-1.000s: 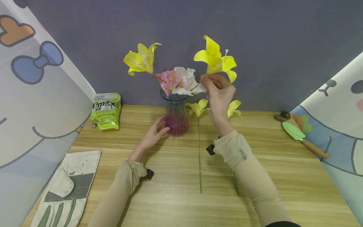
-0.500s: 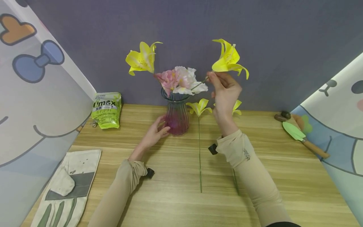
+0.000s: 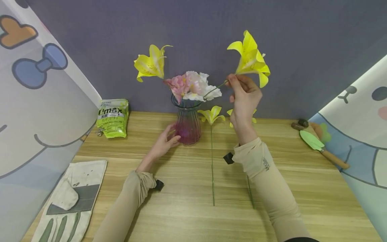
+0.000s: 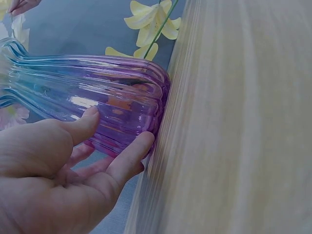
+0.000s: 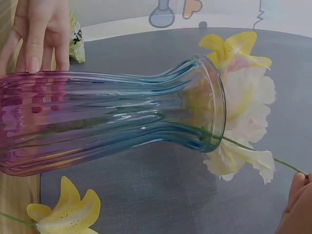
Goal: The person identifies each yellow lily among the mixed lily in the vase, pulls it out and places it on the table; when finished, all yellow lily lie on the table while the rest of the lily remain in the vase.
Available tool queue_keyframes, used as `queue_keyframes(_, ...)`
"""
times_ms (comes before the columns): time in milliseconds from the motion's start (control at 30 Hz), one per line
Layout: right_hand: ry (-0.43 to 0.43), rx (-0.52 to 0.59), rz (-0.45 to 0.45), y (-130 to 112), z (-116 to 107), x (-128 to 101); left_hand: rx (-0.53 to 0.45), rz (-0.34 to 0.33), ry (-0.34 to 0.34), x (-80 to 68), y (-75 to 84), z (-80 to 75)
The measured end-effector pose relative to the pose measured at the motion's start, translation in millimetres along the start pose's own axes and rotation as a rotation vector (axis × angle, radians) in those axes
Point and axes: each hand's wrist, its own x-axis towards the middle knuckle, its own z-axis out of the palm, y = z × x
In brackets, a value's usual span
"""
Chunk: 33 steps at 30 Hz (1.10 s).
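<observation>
Above desk (image 3: pixel 181 201), head view: pinching yellow lily stem (image 3: pixel 220 86), slanted into vase (image 3: pixel 188 122), in right grip (image 3: pixel 246 99); could topple vase if levered. Left wrist: holding vase low in left grip (image 4: pixel 73 195); could slip if slack. Right wrist: could snag white blossoms (image 5: pixel 246 100) if pulled.

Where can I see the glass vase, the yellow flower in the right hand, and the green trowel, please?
Glass vase (image 5: pixel 112 107): right wrist view, middle of its ribbed body.
Yellow flower (image 3: pixel 250 59): head view, on the petals of the bloom.
Green trowel (image 3: pixel 313 140): head view, on its blade.
</observation>
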Motion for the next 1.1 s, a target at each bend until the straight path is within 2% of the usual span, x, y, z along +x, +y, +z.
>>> queue_keyframes(367, 0.017, 0.05, -0.01, -1.1, -1.3, 2.6, 0.002, 0.008, -0.007, -0.4, 0.5, -0.1)
queue_keyframes(733, 0.074, 0.086, -0.05, -5.7, -4.9, 8.6, -0.004, 0.011, -0.009, 0.6, 0.9, 1.0)
queue_keyframes(1033, 0.11, 0.103, -0.049, -13.6, -9.1, 13.5, -0.007, 0.003, -0.008, -1.0, 3.2, 1.4)
queue_keyframes(1100, 0.115, 0.121, -0.027, -16.2, -10.9, 14.6, -0.009, -0.002, -0.008, -1.0, 3.0, 1.4)
